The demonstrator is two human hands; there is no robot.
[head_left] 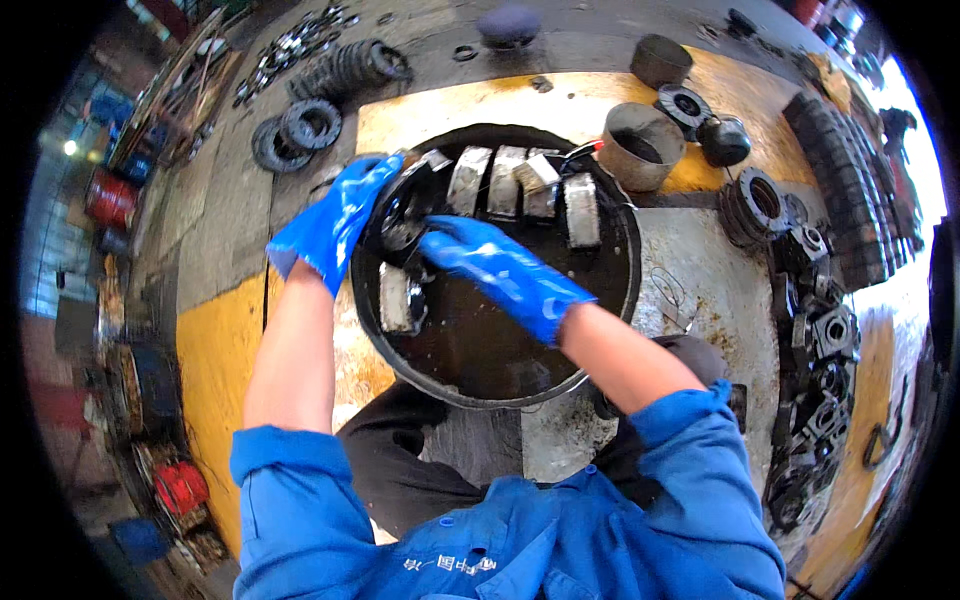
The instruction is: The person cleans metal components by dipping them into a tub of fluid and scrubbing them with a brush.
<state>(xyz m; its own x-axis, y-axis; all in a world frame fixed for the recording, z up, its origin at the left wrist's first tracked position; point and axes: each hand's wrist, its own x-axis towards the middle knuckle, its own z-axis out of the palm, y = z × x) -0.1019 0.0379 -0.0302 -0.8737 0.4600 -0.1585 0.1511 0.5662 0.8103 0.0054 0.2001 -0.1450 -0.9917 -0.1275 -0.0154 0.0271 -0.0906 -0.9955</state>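
Observation:
A wide black round tub (480, 402) with dark liquid stands in front of me. At its left side, my blue-gloved left hand (350, 205) is closed over a dark, wet, round metal part (400, 232). My right hand (480, 255), also in a blue glove, reaches over the liquid with its fingers curled against that part. Whatever those fingers may hold is hidden. Silvery metal blocks (469, 180) lean along the tub's far inner wall, and a small pale block (537, 172) rests on top of them. Another block (397, 298) sits inside the left wall, below my hands.
An open metal cylinder (642, 150) stands by the tub's far right rim, with a second cylinder (660, 62) behind it. Dark rings (312, 124) lie at the far left. Machined metal parts (832, 332) line the right side. A red-tipped tool (585, 150) crosses the far rim.

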